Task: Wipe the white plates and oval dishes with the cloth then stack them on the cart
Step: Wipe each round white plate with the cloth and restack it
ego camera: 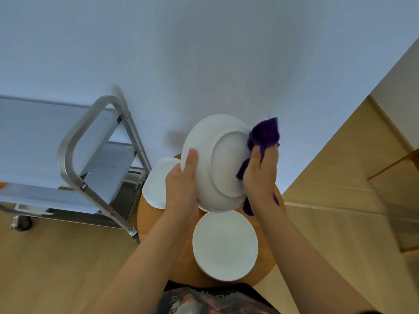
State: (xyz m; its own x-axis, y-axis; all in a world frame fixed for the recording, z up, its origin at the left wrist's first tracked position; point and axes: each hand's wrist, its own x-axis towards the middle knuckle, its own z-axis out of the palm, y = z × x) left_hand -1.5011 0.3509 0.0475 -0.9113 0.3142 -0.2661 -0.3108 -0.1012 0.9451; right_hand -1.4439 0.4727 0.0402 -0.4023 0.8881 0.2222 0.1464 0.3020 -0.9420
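A round white plate (pixel 217 159) is held up on edge above the table, its underside with the foot ring facing me. My left hand (pixel 181 180) grips its left rim, thumb on the back. My right hand (pixel 260 173) holds a purple cloth (pixel 264 134) bunched against the plate's right rim. Below, a stack of round white plates (pixel 225 244) lies on the round wooden table (pixel 147 214). White oval dishes (pixel 156 182) are stacked at the table's left, partly hidden by my left hand.
A steel cart (pixel 74 155) with grey shelves and a tubular handle stands to the left of the table, on castors. A pale wall rises behind. Wooden floor lies around, and a wooden panel runs along the right.
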